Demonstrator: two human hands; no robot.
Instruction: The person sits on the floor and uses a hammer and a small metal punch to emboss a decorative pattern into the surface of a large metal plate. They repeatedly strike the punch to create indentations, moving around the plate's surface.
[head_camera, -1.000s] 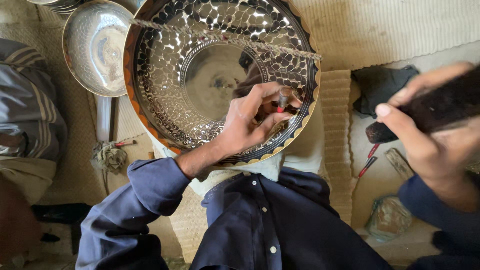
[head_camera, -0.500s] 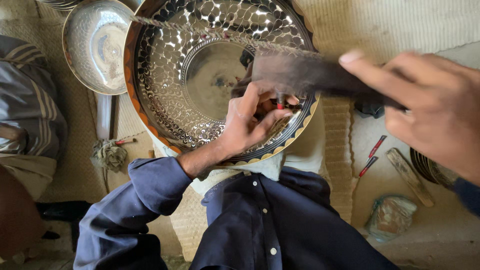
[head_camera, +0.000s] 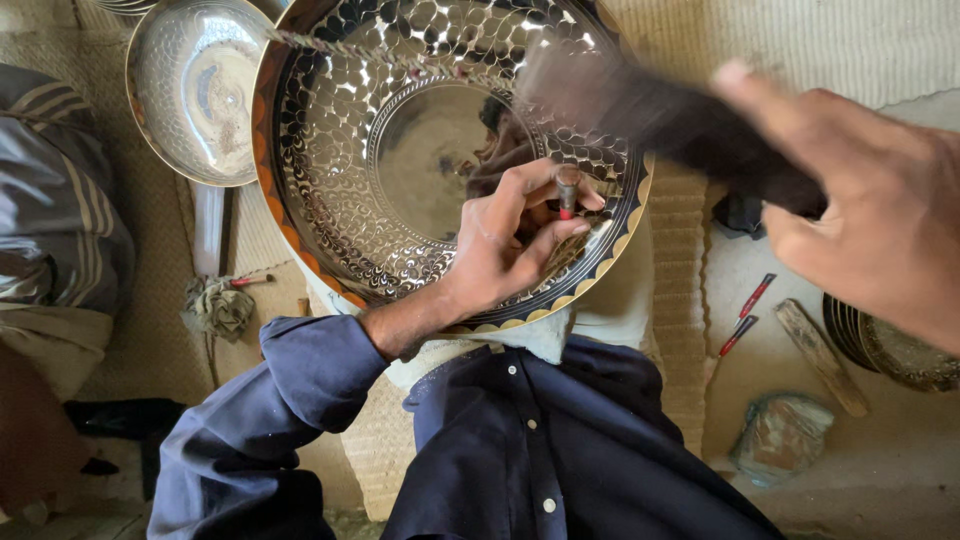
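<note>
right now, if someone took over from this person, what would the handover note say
Left hand pinches a short red-banded metal punch upright on the patterned band of the large round engraved metal tray. Right hand grips a dark blurred hammer raised above the punch. The scale pattern covers most of the tray's band; its centre is plain. Whether the rim under the left hand is finished cannot be told. Two spare red-marked punches lie on the floor to the right.

The large round silver metal tray (head_camera: 400, 150) gleams with a scale-like engraved pattern around a plain mirror centre, its rim banded in black and cream scallops over orange; the smaller plain silver bowl (head_camera: 190, 90) shines pale grey; the slim punch tool (head_camera: 566, 192) is red with a dull metal head; the blurred dark brown hammer (head_camera: 690, 125) shows no pattern; the woven straw mat (head_camera: 800, 40) is beige and ribbed.
</note>
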